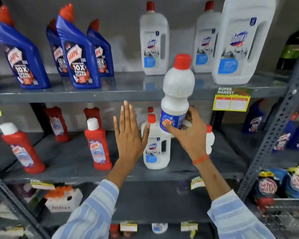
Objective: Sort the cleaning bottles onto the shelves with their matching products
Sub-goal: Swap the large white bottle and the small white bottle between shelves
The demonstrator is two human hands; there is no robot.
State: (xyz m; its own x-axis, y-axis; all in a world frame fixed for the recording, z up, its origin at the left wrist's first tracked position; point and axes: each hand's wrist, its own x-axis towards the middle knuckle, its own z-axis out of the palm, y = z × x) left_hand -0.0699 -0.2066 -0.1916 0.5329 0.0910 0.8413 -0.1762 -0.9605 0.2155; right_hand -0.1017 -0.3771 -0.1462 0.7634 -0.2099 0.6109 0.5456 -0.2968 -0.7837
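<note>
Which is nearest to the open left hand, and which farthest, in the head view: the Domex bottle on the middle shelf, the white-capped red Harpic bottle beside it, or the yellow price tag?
From the left hand:
1. Domex bottle, just right, by the thumb.
2. Red Harpic bottle, to the left.
3. Yellow price tag, far right on the upper shelf edge.

Wall [124, 40]: showing plain grey behind the upper shelf.
Shelving [128, 91]: running in grey metal tiers across the view.
Upright [273, 135]: slanting at right, punched with holes.
Price tag [231, 99]: hanging yellow-green from the top shelf edge.
Light: falling evenly, reflecting softly on the top shelf.
</note>
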